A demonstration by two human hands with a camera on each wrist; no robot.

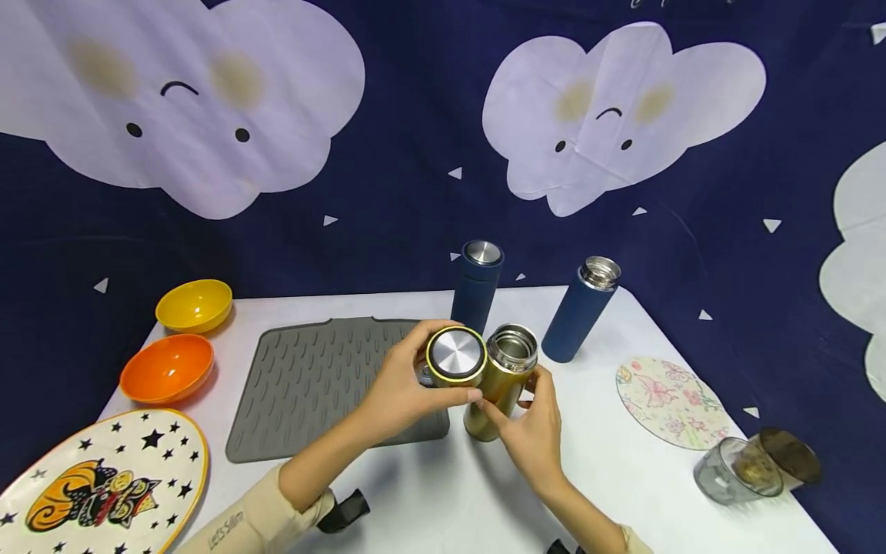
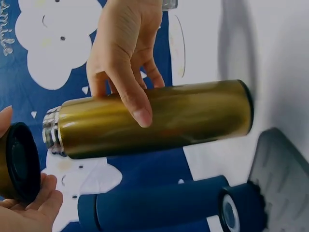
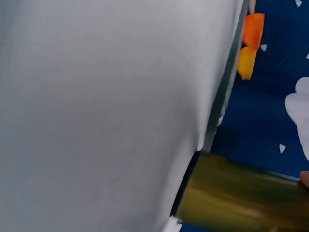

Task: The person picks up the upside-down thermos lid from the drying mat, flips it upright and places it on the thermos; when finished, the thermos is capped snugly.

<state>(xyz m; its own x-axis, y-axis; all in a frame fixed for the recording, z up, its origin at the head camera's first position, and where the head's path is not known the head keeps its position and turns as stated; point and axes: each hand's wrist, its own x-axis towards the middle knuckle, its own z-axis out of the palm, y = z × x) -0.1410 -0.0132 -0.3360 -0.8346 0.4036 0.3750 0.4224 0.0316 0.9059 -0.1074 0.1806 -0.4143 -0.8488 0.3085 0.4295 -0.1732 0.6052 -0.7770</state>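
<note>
My left hand grips a gold bottle lid with a brushed steel top, held beside the bottle's mouth. The lid's dark underside shows in the left wrist view. My right hand holds the gold thermos bottle round its body, thumb along the side. Its steel threaded neck is uncovered. Behind them stands a blue thermos with a steel-topped lid. To the right is another blue thermos, its steel mouth bare. A blue lid sits at the grey mat, mostly hidden behind my left hand in the head view.
The grey drying mat lies left of the bottles. Beyond it are a yellow bowl, an orange bowl and a cat plate. On the right are a floral round mat and two glasses.
</note>
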